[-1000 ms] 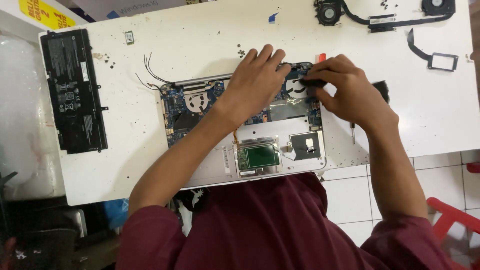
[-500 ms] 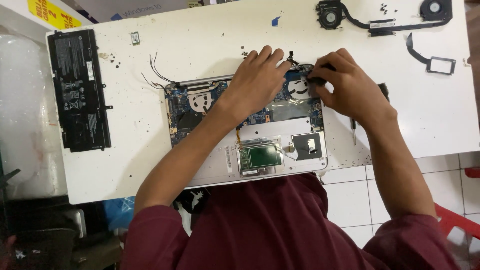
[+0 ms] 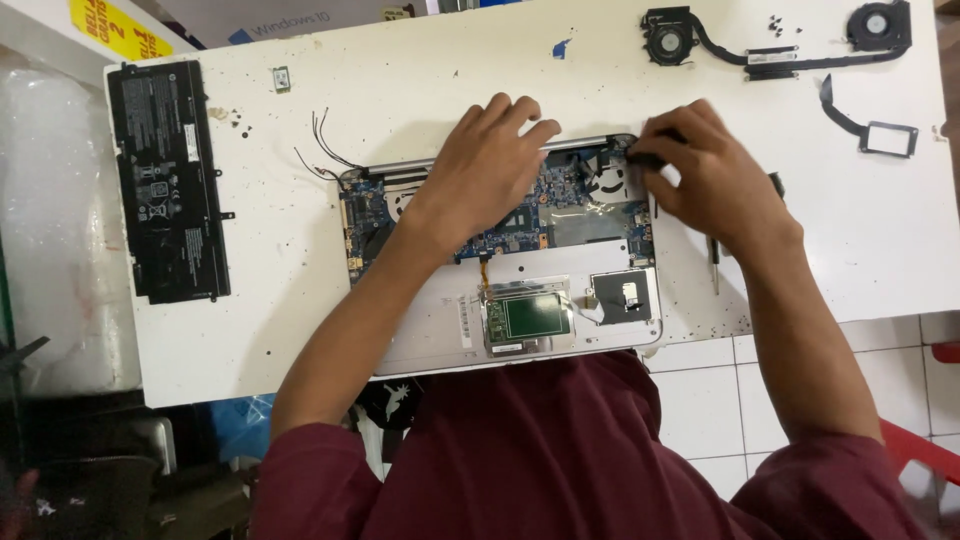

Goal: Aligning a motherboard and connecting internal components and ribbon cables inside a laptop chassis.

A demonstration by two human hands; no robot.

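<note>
A: What is hidden or hard to make out?

B: The left hand (image 3: 487, 165) lies flat, fingers spread, on the blue circuit board (image 3: 520, 215) of the opened laptop base (image 3: 440, 320) at the centre of the frame. It covers the board's middle; it grasps nothing and presses down only. The right hand (image 3: 705, 180) is curled round a small dark tool (image 3: 645, 158) at the board's upper right corner. The tool's tip is concealed by the fingers, so its type cannot be determined. The person's maroon sleeves and torso cover the lower edge of the base.

A: What does the base contain?

B: The circuit board occupies its upper half. Below it sit a green touchpad module (image 3: 530, 318) and, just to its right, a dark square component (image 3: 622, 296). Loose black wires (image 3: 322, 150) extend from the base's upper left corner onto the white table (image 3: 400, 70).

A: What lies around it?

B: A flat black battery pack (image 3: 168, 185) lies well apart at the left of the frame. A fan and heat-pipe assembly (image 3: 775, 45) lies at the upper right, with a black ribbon cable with a square frame (image 3: 880, 135) just below it. A slim screwdriver (image 3: 714, 255) rests beside the base's right edge, partly under the right wrist. Small screws are scattered across the table, too small to count.
</note>
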